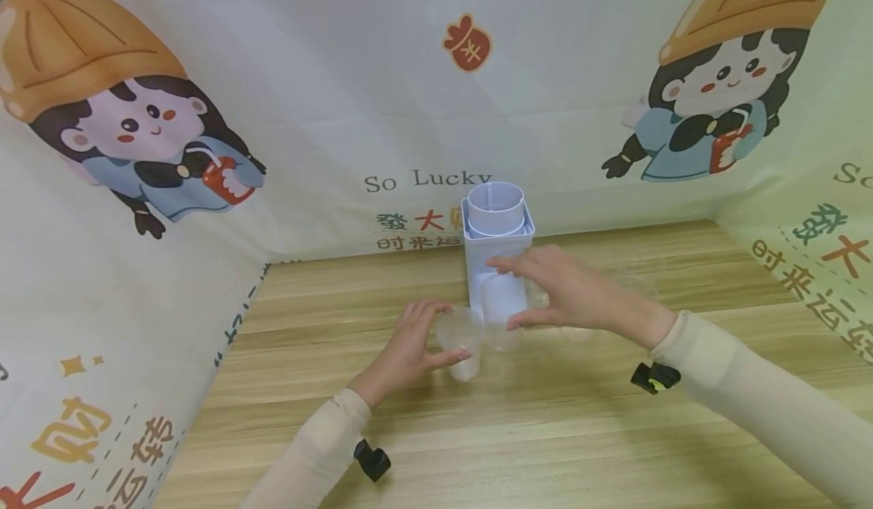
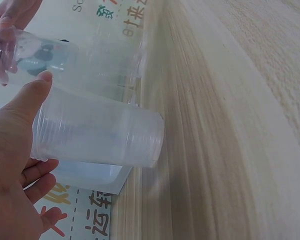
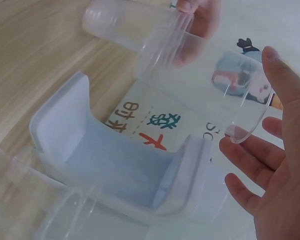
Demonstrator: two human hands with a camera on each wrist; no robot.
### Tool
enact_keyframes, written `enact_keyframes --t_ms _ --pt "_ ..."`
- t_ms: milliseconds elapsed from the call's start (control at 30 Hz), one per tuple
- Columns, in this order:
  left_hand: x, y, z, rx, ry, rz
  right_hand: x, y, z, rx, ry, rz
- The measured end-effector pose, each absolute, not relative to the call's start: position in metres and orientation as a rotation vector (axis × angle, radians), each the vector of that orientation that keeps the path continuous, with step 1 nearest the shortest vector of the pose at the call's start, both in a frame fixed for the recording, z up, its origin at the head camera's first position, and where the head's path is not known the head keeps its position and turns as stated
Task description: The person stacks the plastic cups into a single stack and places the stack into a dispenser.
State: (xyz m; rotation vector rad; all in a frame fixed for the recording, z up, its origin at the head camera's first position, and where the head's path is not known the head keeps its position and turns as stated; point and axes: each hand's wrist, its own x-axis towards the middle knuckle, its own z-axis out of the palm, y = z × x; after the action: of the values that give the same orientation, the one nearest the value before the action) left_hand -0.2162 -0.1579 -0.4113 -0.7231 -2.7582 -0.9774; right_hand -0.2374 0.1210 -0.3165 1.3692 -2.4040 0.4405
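Observation:
My left hand (image 1: 412, 342) holds a stack of nested clear plastic cups (image 2: 100, 130) upright, thumb on one side and fingers on the other. Ridged rims show at the top of the stack, and its base is close over the table. A single clear plastic cup (image 3: 205, 75) is between the thumb and fingers of my right hand (image 1: 573, 293), gripped near its rim, upright. This cup is just right of the stack in the head view. Right behind both stands a white cup dispenser (image 1: 495, 255), a square box with a round tube on top and an open front.
More clear cups (image 1: 634, 285) stand on the wooden table (image 1: 436, 433) to the right, partly behind my right hand and hard to make out. A printed cloth (image 1: 327, 100) hangs behind and along both sides of the table.

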Motion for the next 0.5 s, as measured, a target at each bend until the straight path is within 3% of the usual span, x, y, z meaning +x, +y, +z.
enact_keyframes --t_ms 500 --pt "-0.216 -0.158 -0.413 -0.740 -2.738 -0.984 -0.234 0.116 -0.294 1.345 -2.396 0.499"
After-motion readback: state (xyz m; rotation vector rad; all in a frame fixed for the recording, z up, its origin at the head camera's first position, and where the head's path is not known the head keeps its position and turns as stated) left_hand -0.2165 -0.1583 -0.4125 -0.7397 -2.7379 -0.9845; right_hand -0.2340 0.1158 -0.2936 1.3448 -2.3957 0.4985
